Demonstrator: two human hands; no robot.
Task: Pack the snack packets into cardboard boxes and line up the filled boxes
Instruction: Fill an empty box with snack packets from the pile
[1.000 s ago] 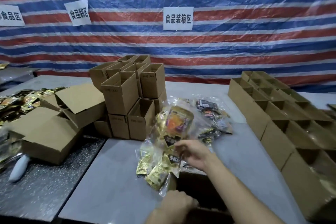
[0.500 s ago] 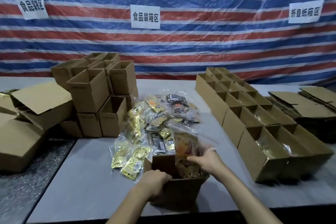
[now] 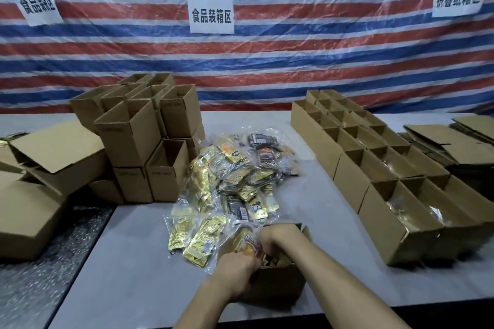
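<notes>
Prob a makeshift packing workshop: striped tarp wall (image 3: 294, 61) w/ paper zone signs (image 3: 211, 15), stacked cardboard boxes (image 3: 128, 139), snack packets (image 3: 235, 176) piled on table (image 3: 133, 262).

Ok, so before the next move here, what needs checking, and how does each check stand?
1. Bag fully inside the box: not ok, its top shows above the rim.
2. Right hand on the bag: ok, fingers curled down onto it.
3. Left hand steadying the box: cannot tell, its fingers are hidden.
4. Spot free at the near end of the row: ok, bare table in front of it.
5. More packets in the pile: ok.
</notes>
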